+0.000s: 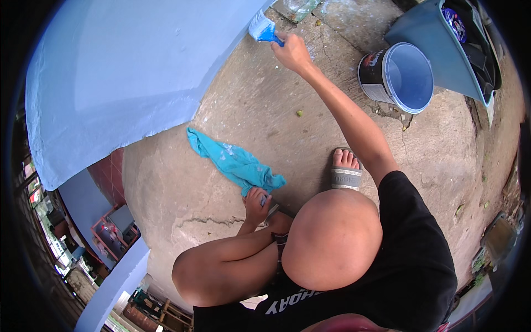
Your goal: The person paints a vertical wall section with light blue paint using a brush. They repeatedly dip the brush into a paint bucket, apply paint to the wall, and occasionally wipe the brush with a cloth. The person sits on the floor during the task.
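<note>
My right hand (293, 52) grips the blue handle of a paintbrush (263, 29). Light-blue paint coats the bristles, which are at the lower edge of a light-blue painted wall (120, 54), near the floor. Low beside my foot, my left hand (256, 204) has its fingers curled at the near end of a crumpled turquoise cloth (236, 162) marked with pale paint. Something small and pale greyish-blue shows at those fingers; whether they hold it or the cloth cannot be made out.
A paint bucket (375, 76), blue inside, stands right of my right forearm. Behind it is a large blue-grey plastic bin (431, 37) with things in it. The concrete floor (257, 112) is cracked. My sandalled foot (346, 168) and bent knees are close in front.
</note>
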### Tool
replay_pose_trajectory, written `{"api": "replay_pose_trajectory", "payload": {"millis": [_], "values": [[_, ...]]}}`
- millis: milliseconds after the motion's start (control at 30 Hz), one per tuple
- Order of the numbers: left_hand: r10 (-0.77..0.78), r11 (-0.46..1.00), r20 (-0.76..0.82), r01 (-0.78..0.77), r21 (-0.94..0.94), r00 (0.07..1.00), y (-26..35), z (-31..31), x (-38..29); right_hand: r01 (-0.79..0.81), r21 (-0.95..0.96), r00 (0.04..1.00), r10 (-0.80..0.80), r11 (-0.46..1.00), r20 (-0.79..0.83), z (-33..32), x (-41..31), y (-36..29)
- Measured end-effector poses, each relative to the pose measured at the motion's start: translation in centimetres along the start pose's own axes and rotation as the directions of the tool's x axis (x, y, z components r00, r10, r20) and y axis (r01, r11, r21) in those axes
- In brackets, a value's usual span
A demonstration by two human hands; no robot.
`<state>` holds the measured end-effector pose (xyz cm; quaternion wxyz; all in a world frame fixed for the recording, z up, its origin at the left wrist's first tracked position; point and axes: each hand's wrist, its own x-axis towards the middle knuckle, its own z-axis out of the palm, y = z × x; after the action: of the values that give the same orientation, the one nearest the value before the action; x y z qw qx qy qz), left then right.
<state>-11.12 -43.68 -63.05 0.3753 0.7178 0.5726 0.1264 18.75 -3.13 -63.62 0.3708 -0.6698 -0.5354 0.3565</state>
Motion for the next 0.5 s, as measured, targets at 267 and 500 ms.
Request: {"api": "replay_pose_trajectory", "payload": {"millis": [267, 500], "values": [[0.065, 0.998, 0.016, -0.065, -0.008, 0.998, -0.3, 0.0, 0.5, 0.020, 0.141, 0.901, -0.079, 0.990, 0.426, 2.5, -5.8, -3.3], [0.079, 0.997, 0.046, -0.079, 0.001, 0.996, 0.1, -0.4, 0.3, -0.302, 0.268, 0.773, 0.071, 0.915, 0.630, -1.6, -1.8, -5.1]]}}
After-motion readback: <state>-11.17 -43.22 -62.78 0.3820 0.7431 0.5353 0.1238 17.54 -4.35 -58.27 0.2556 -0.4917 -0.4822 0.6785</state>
